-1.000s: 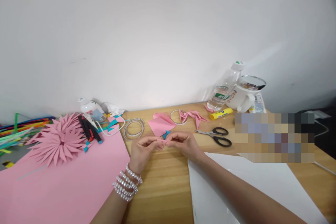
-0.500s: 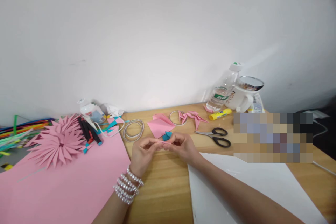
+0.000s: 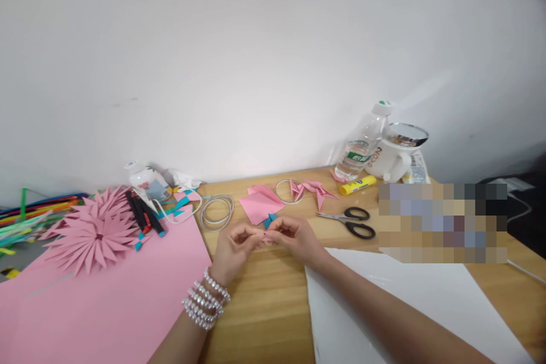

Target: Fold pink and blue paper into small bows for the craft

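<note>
My left hand (image 3: 234,247) and my right hand (image 3: 294,236) meet fingertip to fingertip over the wooden table. Both pinch a small pink paper piece (image 3: 265,235), mostly hidden by the fingers. A blue folded paper (image 3: 269,220) shows just behind the fingertips; whether it is touched I cannot tell. Behind it lies a pink folded paper sheet (image 3: 261,203). Pink folded shapes (image 3: 319,193) lie near a metal ring (image 3: 279,192). Black-handled scissors (image 3: 356,222) rest right of my right hand, with a yellow glue stick (image 3: 358,185) behind them.
Pink sheet (image 3: 140,301) with spiky paper flowers (image 3: 96,236) and markers (image 3: 143,213) at left. Silver rings (image 3: 216,212) lie beyond my left hand. White board (image 3: 396,307) is under my right forearm. Water bottle (image 3: 360,148) and white mug (image 3: 386,160) stand at back right.
The fingertips of my right hand have shifted slightly left, closer to those of my left hand. Less of the pink piece and the blue paper shows.
</note>
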The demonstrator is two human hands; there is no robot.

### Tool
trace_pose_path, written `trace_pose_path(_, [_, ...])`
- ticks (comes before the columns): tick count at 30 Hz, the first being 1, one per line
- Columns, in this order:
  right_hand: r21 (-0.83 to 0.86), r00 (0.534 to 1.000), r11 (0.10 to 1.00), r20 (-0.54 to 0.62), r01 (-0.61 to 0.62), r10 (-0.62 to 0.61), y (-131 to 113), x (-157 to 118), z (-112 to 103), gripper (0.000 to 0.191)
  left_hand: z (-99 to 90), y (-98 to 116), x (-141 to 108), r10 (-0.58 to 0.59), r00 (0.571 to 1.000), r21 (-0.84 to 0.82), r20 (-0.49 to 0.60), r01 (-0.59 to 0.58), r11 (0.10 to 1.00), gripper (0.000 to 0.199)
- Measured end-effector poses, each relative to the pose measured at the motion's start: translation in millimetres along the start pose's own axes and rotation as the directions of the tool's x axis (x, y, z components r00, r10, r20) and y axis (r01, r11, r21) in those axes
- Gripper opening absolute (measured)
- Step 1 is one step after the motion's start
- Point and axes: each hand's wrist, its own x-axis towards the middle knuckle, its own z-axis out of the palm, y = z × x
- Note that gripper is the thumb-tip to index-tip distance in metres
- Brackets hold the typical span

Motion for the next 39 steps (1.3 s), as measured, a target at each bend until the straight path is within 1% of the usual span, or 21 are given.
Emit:
trace_pose_path(4, [-0.075, 1.0, 0.997, 0.012, 0.021, -0.02, -2.6, -3.1, 1.1, 0.022, 0.8, 0.2, -0.4, -0.034, 0.997, -0.008, 0.064, 0.034, 0.999, 0.018])
trace_pose_path(7, [-0.03, 1.0, 1.0, -0.018, -0.003, 0.002, -2.2, -4.2, 3.2, 0.024, 2.2, -1.8, -0.9, -0.036, 0.997, -0.031, 0.062, 0.038, 0.999, 0.019])
trace_pose_path(10, [0.063, 0.995, 0.997, -0.077, -0.053, 0.058, -1.0, -2.5, 4.6, 0.026, 4.3, -2.7, -0.4, -0.035, 0.999, -0.048, 0.026, 0.036, 0.998, 0.02])
trace_pose_path(12, [0.094, 0.995, 0.993, -0.072, -0.066, 0.073, -0.1, -0.5, 3.8, 0.027, 4.9, -2.2, 0.5, -0.036, 0.999, -0.053, -0.014, 0.035, 0.998, 0.019])
trace_pose_path(15, [0.097, 0.998, 0.994, -0.041, -0.045, 0.049, 1.8, 1.4, 0.6, 0.027, 3.9, -1.1, 1.8, -0.042, 0.996, -0.045, -0.084, 0.038, 0.998, 0.017])
trace_pose_path(17, [0.089, 0.999, 0.996, -0.043, -0.024, 0.028, 3.5, 1.6, -1.7, 0.027, 3.0, -0.8, 2.2, -0.039, 0.994, -0.036, -0.102, 0.035, 0.999, 0.017])
trace_pose_path(19, [0.092, 0.999, 0.996, -0.046, -0.013, 0.017, 4.9, 1.4, -3.4, 0.029, 2.8, -1.2, 2.3, -0.025, 0.997, -0.045, -0.08, 0.022, 0.999, 0.017])
trace_pose_path(22, [0.132, 0.999, 0.991, -0.038, -0.034, 0.039, 5.6, 2.2, -4.4, 0.029, 3.6, -2.3, 2.2, 0.003, 1.0, -0.119, 0.004, -0.003, 0.993, 0.016])
trace_pose_path(25, [0.171, 0.998, 0.983, -0.008, -0.066, 0.068, 4.7, 3.9, -3.9, 0.026, 4.0, -3.7, 2.7, 0.024, 0.998, -0.193, 0.056, -0.013, 0.981, 0.031])
trace_pose_path(27, [0.194, 0.997, 0.978, 0.015, -0.073, 0.072, 3.8, 4.6, -2.6, 0.026, 3.4, -4.6, 3.2, 0.021, 0.998, -0.194, 0.054, -0.01, 0.981, 0.035])
trace_pose_path(30, [0.174, 0.999, 0.983, 0.012, -0.053, 0.052, 3.1, 4.3, -0.2, 0.024, 1.5, -5.9, 3.8, 0.017, 1.0, -0.118, 0.022, -0.014, 0.993, 0.029])
trace_pose_path(32, [0.142, 0.999, 0.989, -0.005, -0.035, 0.036, 3.6, 3.5, 1.2, 0.023, 0.4, -6.7, 3.9, 0.028, 1.0, -0.029, -0.012, -0.028, 0.999, 0.029])
trace_pose_path(34, [0.131, 0.999, 0.991, -0.023, -0.031, 0.034, 4.6, 2.6, 2.0, 0.027, 0.0, -7.3, 3.6, 0.045, 0.998, 0.064, -0.043, -0.043, 0.997, 0.029])
trace_pose_path(36, [0.125, 0.999, 0.992, -0.018, -0.026, 0.028, 5.8, 1.9, 2.2, 0.029, 0.1, -8.0, 3.3, 0.072, 0.995, 0.139, -0.068, -0.062, 0.988, 0.027])
trace_pose_path(39, [0.075, 1.0, 0.997, 0.005, -0.004, 0.004, 6.4, 1.2, 2.0, 0.023, 0.7, -9.9, 3.0, 0.156, 0.983, 0.242, -0.095, -0.129, 0.962, 0.023])
